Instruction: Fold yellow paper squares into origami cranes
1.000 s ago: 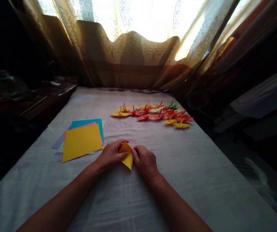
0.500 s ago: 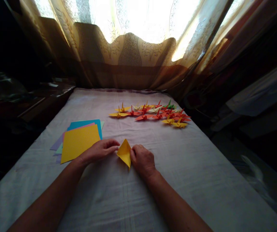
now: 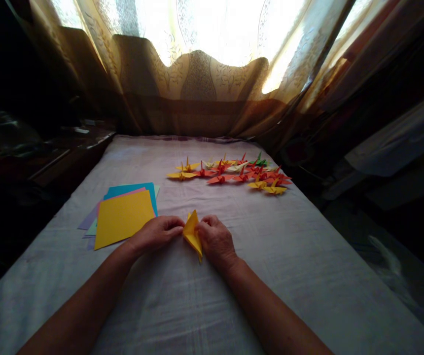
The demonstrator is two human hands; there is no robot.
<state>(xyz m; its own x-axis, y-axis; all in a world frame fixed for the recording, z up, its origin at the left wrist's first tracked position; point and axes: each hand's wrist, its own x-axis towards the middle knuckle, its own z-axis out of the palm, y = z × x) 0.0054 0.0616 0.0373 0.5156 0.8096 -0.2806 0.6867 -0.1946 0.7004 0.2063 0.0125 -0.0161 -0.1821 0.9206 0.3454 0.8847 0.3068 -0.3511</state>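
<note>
A partly folded yellow paper point(image 3: 193, 233) lies on the pale cloth between my two hands. My left hand point(image 3: 158, 233) pinches its left corner with thumb and fingertips together. My right hand point(image 3: 215, 241) grips its right side, fingers curled over the upper edge. The paper's top point stands up between my hands.
A stack of coloured square sheets point(image 3: 123, 217), yellow on top, lies to the left of my hands. Several folded paper cranes point(image 3: 230, 174) in red, yellow, orange and green sit farther back. The cloth-covered table point(image 3: 278, 276) meets curtains point(image 3: 197, 84) at the far edge, with dark clutter on both sides.
My left hand drew back to the left, then returned to the paper's left corner. My right hand's fingers have curled over the top edge, and the paper looks narrower.
</note>
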